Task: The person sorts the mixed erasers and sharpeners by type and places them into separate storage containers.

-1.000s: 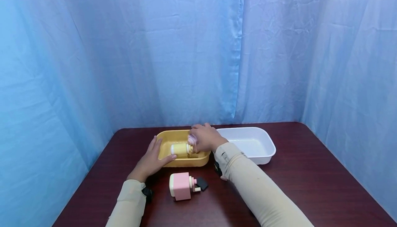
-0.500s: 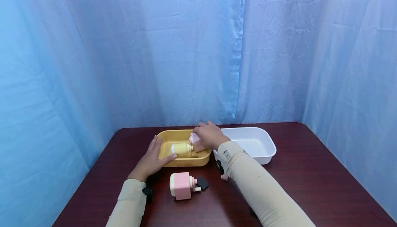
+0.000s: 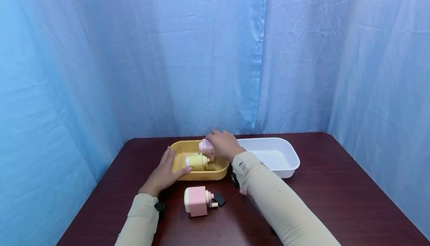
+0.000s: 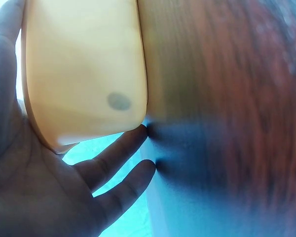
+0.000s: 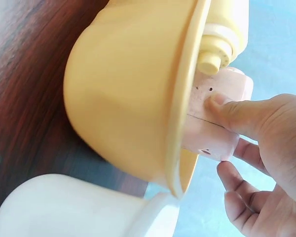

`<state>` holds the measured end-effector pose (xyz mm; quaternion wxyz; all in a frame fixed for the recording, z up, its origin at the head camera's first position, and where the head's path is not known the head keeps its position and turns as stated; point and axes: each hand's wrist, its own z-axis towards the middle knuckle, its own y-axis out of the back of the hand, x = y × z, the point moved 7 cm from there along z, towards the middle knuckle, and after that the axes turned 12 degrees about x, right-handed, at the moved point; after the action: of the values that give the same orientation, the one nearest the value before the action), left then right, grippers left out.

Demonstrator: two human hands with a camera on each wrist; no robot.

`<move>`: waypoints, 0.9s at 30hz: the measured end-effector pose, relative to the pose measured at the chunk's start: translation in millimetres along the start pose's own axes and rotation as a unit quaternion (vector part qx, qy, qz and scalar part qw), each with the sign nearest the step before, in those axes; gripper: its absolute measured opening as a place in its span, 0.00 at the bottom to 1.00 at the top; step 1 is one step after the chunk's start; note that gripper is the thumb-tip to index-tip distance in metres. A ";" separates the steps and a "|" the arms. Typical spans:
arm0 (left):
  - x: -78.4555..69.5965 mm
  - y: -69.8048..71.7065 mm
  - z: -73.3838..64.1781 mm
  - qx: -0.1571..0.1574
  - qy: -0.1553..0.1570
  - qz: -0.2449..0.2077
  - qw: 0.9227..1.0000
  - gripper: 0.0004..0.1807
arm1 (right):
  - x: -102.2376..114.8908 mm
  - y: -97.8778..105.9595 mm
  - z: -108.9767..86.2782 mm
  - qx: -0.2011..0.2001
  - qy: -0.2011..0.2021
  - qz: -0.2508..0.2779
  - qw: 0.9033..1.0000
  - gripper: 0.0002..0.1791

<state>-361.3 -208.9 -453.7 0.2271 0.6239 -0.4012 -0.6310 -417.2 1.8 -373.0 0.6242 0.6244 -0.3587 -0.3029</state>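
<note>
My right hand (image 3: 224,145) pinches a pale pink block-shaped piece (image 3: 207,147) with a stepped round end, held over the back right of the yellow plastic bin (image 3: 201,176). In the right wrist view the thumb presses the block's side (image 5: 222,126), which has small dark holes. Lying in the bin in front of it is a yellow piece (image 3: 195,161) with a white end and a stepped knob. My left hand (image 3: 162,176) rests against the bin's left end, thumb over the front rim, fingers fairly straight and spread. In the left wrist view its fingers (image 4: 128,148) reach along the bin's outer corner.
A white plastic bin (image 3: 290,173) stands right beside the yellow one. On the table in front lie a pink cube-shaped piece (image 3: 197,202) with a cream end and pegs, and a flat black piece (image 3: 220,199). A small pink piece (image 3: 243,192) shows beside the right sleeve. Blue curtains surround the table.
The right hand has lifted the pale pink piece slightly and shifted it back and left, its stepped end now above the yellow piece. The left hand has stayed put.
</note>
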 end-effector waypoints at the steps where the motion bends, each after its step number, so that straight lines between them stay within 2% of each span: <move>1: 0.0 0.1 0.1 0.000 0.000 0.000 1.000 0.65 | 1.4 1.4 0.2 -0.003 -0.001 -0.001 1.000 0.30; 10: 0.8 -0.2 -0.5 0.001 0.004 0.000 1.000 0.65 | 15.3 4.5 5.1 -0.004 -0.003 -0.009 1.000 0.33; 19: -0.9 -0.7 1.3 -0.002 0.000 0.006 1.000 0.65 | 18.0 -2.5 16.9 0.016 -0.019 -0.021 0.999 0.28; 27: -1.7 -2.6 -1.2 0.001 0.003 0.004 1.000 0.66 | 20.9 -14.4 21.4 0.006 -0.013 -0.016 1.000 0.24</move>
<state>-359.4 -206.3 -454.6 0.2304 0.6244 -0.4040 -0.6276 -422.3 -28.0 -386.7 0.6104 0.6300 -0.3586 -0.3192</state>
